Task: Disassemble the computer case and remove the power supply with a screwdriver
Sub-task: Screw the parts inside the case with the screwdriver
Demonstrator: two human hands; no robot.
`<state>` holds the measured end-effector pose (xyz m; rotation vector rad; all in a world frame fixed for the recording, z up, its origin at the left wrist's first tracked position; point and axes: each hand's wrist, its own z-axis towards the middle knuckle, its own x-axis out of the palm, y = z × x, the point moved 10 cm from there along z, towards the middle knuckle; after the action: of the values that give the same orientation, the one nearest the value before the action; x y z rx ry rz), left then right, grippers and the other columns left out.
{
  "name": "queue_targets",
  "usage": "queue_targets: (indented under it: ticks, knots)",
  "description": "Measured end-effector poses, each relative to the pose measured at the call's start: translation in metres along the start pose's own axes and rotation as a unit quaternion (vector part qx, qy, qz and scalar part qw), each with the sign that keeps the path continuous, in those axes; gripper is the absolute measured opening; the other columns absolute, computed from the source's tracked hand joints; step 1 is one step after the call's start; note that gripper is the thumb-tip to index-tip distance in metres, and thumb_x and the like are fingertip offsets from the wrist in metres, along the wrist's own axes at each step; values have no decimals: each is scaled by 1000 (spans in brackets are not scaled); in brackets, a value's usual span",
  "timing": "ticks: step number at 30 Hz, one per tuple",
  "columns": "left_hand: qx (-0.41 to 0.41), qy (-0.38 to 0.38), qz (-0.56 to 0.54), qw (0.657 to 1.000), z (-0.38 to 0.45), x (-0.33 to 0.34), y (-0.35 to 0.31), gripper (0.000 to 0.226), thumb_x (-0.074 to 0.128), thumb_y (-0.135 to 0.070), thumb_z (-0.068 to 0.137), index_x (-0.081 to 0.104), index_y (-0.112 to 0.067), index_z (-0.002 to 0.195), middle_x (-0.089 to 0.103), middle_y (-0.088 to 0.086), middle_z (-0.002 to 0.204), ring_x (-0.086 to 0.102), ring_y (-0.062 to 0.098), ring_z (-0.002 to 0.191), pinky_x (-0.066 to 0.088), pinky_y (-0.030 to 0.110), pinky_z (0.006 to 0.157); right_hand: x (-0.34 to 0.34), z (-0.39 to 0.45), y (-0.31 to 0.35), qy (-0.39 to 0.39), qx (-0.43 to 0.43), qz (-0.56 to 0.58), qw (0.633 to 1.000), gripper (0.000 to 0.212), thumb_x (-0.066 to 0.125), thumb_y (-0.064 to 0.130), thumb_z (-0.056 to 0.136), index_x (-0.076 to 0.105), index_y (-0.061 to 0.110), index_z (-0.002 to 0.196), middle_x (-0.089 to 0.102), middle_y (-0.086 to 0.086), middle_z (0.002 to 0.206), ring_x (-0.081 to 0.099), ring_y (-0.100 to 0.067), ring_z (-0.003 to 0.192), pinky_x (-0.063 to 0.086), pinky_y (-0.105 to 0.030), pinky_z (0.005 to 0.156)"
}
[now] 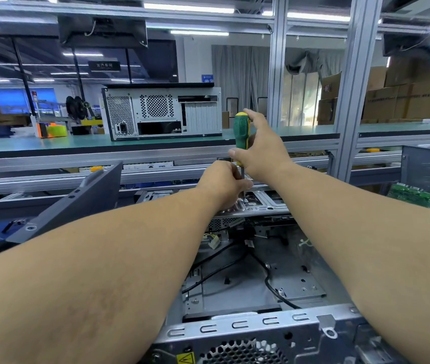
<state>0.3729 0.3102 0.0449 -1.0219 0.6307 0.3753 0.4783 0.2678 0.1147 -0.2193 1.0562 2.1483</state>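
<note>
An open grey computer case (282, 324) lies in front of me, its inside showing black cables and a bare metal floor. My right hand (263, 148) grips the green and yellow handle of a screwdriver (242, 132), which stands upright over the case's far metal edge (261, 208). Just below it, my left hand (221, 185) pinches the screwdriver's shaft near the tip. The tip touches the far rim of the case; the screw itself is hidden by my fingers. The power supply is not clearly visible.
A dark removed side panel (77, 203) leans at the left. A second computer case (162, 112) stands on the green shelf behind. A green circuit board (424, 198) lies at the right. Aluminium frame posts (347, 101) rise at the right; cardboard boxes stand beyond.
</note>
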Motion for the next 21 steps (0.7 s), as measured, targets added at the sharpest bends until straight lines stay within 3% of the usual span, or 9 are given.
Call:
queue_targets:
  ticks: [4,6,10,12,17,21]
  knots:
    - [22,13,-12,1000,-2,5,-3,15,63,-23,99,69,-12,92,73,3,80,54,8,50,41,18,47,-2,0,-3,7,21,7,1000,90,76,11,91,24,37,159,55,0,141,62,-23,116,54,-43,103]
    - [27,22,-19,999,-4,7,-6,15,58,-16,101,70,-17,93,75,1,83,56,-1,47,42,16,49,0,0,-3,20,25,16,999,93,71,5,94,17,38,162,51,1,146,64,-25,115,53,-44,104]
    - [25,5,3,1000,-1,3,-5,13,65,-23,99,72,-13,93,74,4,82,67,18,70,56,37,66,3,-1,-1,32,16,14,999,97,72,5,92,14,40,162,54,3,139,63,-21,114,53,-38,102]
    - [20,-5,14,1000,-1,0,-4,17,70,-29,96,71,-12,94,75,6,86,70,24,80,59,39,73,2,-2,3,27,3,-4,1000,98,79,12,88,19,39,161,52,5,143,59,-21,119,50,-36,104]
    - [16,-10,4,1000,-3,-3,-4,22,74,-34,93,68,-14,90,72,6,82,63,21,68,50,32,60,-3,-1,0,11,7,-3,1000,87,83,17,85,33,38,154,59,7,119,61,-10,98,55,-39,98]
    - [7,56,43,997,-7,10,-3,12,71,-27,94,68,-16,93,71,3,83,65,19,70,51,32,61,-4,1,-2,14,11,-7,1000,93,79,12,89,24,35,160,54,2,140,58,-17,109,55,-39,101]
